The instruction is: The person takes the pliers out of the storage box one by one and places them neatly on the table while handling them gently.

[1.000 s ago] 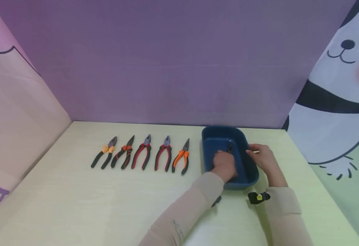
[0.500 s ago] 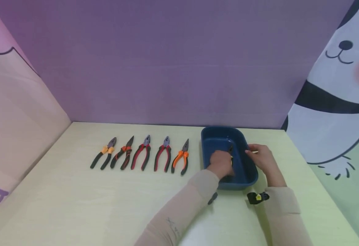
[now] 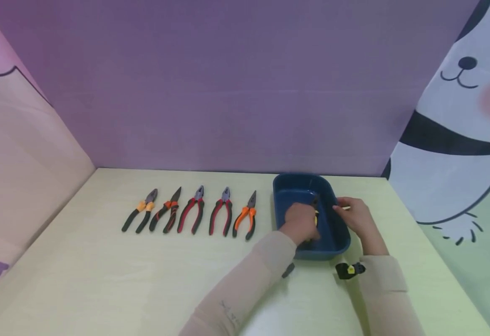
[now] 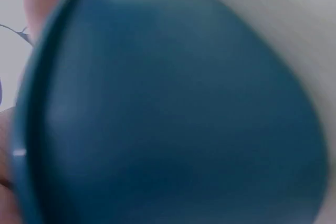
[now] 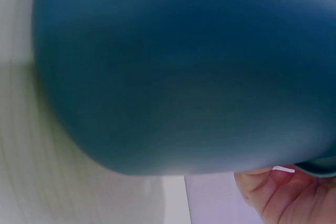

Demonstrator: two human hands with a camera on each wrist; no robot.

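In the head view my left hand (image 3: 301,221) reaches into a dark blue plastic bin (image 3: 282,198), its back up and fingers curled. It grips a pair of pliers (image 3: 316,217) lying in the bin; the dark nose and a yellow-and-black handle show, while the hand covers the rest. My right hand (image 3: 355,215) holds the bin's right rim between thumb and fingers. Both wrist views are filled mostly by the bin's outer wall (image 4: 178,98); part of the right hand (image 5: 294,198) shows below the rim in the right wrist view.
Left of the bin several pliers lie in a row, noses away: yellow-black pliers (image 3: 146,205), orange-black pliers (image 3: 173,205), two red-black pairs, and bright orange pliers (image 3: 246,213). The pale table (image 3: 102,280) meets a purple back wall (image 3: 228,93) and printed side panels.
My left hand has shifted a little left within the bin, baring more of the yellow-and-black handle. The right hand stays at the rim. The whole view has drifted slightly.
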